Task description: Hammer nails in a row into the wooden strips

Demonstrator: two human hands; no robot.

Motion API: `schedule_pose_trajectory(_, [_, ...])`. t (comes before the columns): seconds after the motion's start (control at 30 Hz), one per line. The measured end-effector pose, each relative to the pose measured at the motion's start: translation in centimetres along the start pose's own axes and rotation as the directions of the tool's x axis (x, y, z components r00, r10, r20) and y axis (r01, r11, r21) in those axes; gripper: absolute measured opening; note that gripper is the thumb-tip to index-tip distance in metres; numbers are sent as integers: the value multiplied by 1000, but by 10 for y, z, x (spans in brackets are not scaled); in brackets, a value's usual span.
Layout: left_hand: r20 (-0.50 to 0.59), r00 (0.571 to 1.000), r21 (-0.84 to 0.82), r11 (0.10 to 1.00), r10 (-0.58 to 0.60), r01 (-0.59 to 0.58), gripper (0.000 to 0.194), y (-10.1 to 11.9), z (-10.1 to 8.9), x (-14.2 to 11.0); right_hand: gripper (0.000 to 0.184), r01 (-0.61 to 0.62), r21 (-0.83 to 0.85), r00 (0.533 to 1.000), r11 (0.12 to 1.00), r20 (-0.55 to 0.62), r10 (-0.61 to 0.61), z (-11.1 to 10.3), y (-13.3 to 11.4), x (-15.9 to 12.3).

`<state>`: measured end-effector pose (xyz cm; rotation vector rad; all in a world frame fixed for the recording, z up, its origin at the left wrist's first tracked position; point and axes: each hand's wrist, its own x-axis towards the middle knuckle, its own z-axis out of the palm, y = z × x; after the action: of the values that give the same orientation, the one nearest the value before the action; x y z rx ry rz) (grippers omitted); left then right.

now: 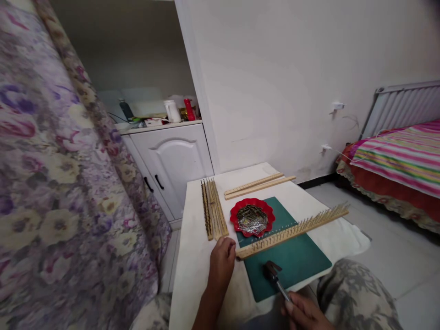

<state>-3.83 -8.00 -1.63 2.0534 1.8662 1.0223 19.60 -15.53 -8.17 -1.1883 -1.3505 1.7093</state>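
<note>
In the head view my right hand [304, 311] is wrapped round the handle of a claw hammer [271, 270], whose dark head is over the front of a green mat [295, 263]. My left hand [222, 254] is closed, fingertips pressed together beside the left end of a wooden strip [292, 233]. Whether it touches that strip, or what is between its fingers, I cannot make out. Many nails stand upright in a row along the strip, which lies slantwise across the mat. Behind it a red scalloped bowl [234, 215] holds a heap of loose nails [252, 220].
More nail-studded strips [215, 211] lie side by side at the left of the white table [185, 275]. Two wooden strips [259, 185] rest near its back edge. A white cabinet [178, 169], a floral curtain [85, 183] and a bed [402, 156] surround the table.
</note>
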Motion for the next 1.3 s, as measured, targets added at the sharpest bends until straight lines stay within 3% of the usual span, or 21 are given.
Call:
schedule_pose_trajectory(0.13, [37, 999, 4, 1000, -16, 15, 17, 1, 8, -14, 55, -22, -9, 1000, 1000, 20, 23, 1, 2, -1])
schedule_pose_trajectory(0.4, [115, 993, 130, 992, -13, -2, 19, 6, 20, -12, 55, -8, -17, 998, 1000, 65, 9, -2, 8, 1])
schedule_pose_trajectory(0.57, [149, 989, 166, 986, -19, -6, 19, 9, 20, -7, 52, -28, 46, 999, 999, 18, 27, -1, 8, 3])
schedule_pose_trajectory(0.97, [276, 961, 318, 945, -12, -80, 18, 25, 14, 10, 52, -1, 62, 999, 998, 36, -1, -1, 12, 4])
schedule_pose_trajectory(1.3, [158, 987, 27, 999, 15, -20, 9, 16, 24, 16, 52, 12, 20, 999, 1000, 42, -13, -2, -2, 0])
